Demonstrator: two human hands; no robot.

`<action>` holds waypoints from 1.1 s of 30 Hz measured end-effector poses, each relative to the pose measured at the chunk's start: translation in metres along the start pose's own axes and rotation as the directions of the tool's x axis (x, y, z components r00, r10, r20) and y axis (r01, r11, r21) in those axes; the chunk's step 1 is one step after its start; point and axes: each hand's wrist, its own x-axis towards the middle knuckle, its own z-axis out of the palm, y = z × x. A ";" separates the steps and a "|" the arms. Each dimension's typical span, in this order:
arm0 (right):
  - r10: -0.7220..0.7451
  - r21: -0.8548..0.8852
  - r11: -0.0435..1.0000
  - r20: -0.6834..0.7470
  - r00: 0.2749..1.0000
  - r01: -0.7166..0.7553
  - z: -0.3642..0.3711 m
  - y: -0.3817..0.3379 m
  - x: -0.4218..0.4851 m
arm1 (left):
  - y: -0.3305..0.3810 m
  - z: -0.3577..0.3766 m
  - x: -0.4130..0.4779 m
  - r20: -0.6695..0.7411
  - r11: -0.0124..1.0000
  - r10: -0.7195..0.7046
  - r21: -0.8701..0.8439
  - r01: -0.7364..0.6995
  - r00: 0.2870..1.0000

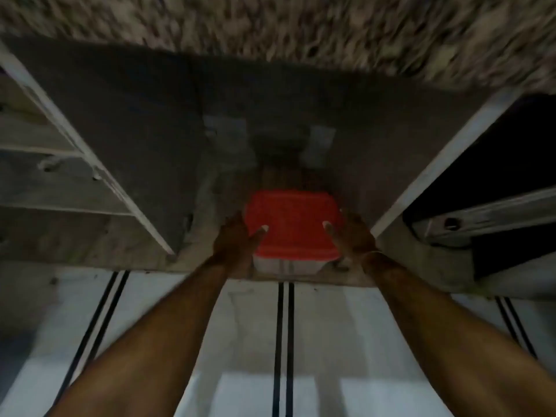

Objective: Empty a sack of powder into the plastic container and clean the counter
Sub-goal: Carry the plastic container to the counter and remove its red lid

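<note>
A plastic container with a red lid sits on the floor of an open low cabinet, near its front edge. My left hand presses against the container's left side, thumb lying on the lid. My right hand grips the right side the same way. Both arms reach straight forward and down. The picture is blurred and dim. No sack of powder is visible.
A speckled stone counter runs across the top. White cabinet doors stand open at left and right. Shelves show at far left. Below is a pale tiled floor with dark double lines.
</note>
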 end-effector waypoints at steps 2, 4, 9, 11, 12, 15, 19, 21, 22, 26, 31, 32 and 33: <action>0.013 0.070 0.997 -0.014 1.000 -0.012 0.020 0.010 0.023 | -0.017 0.023 0.025 -0.014 0.996 -0.036 -0.081 0.035 0.999; 0.049 0.102 0.994 -0.021 0.999 -0.047 0.034 0.016 0.041 | -0.026 0.041 0.047 0.047 0.981 -0.151 -0.114 0.156 0.987; 0.177 0.276 0.948 -0.039 0.983 -0.160 0.064 0.039 0.064 | -0.055 0.070 0.081 0.121 0.940 -0.148 -0.293 0.177 0.982; 0.170 0.357 0.924 -0.058 0.984 -0.139 0.065 0.041 0.061 | -0.057 0.067 0.081 0.108 0.938 -0.141 -0.302 0.168 0.984; 0.163 0.390 0.913 -0.083 0.983 -0.118 0.062 0.038 0.055 | -0.054 0.064 0.078 0.094 0.936 -0.142 -0.311 0.165 0.985; 0.159 0.492 0.863 -0.045 0.986 -0.117 0.051 0.025 0.029 | -0.045 0.047 0.057 0.072 0.925 -0.160 -0.337 0.175 0.985; 0.213 0.514 0.843 -0.050 0.976 -0.158 0.017 -0.009 -0.029 | -0.016 0.010 0.004 0.014 0.923 -0.161 -0.352 0.155 0.987; 0.244 0.514 0.839 -0.062 0.968 -0.178 -0.008 -0.027 -0.060 | 0.006 -0.015 -0.028 -0.038 0.928 -0.184 -0.335 0.160 0.982; 0.263 0.514 0.835 -0.058 0.963 -0.197 -0.021 -0.037 -0.079 | 0.017 -0.028 -0.046 -0.057 0.930 -0.213 -0.319 0.185 0.975; 0.352 0.495 0.821 -0.050 0.934 -0.283 -0.087 -0.083 -0.160 | 0.069 -0.092 -0.123 -0.070 0.938 -0.290 -0.220 0.268 0.955; 0.359 0.452 0.843 -0.070 0.931 -0.291 -0.196 -0.159 -0.261 | 0.156 -0.199 -0.228 -0.084 0.947 -0.266 -0.210 0.244 0.960; 0.356 0.452 0.841 -0.052 0.933 -0.296 -0.220 -0.176 -0.282 | 0.177 -0.222 -0.247 -0.085 0.948 -0.266 -0.202 0.245 0.960; 0.338 0.460 0.843 -0.052 0.940 -0.278 -0.243 -0.191 -0.300 | 0.198 -0.244 -0.265 -0.088 0.952 -0.260 -0.190 0.240 0.961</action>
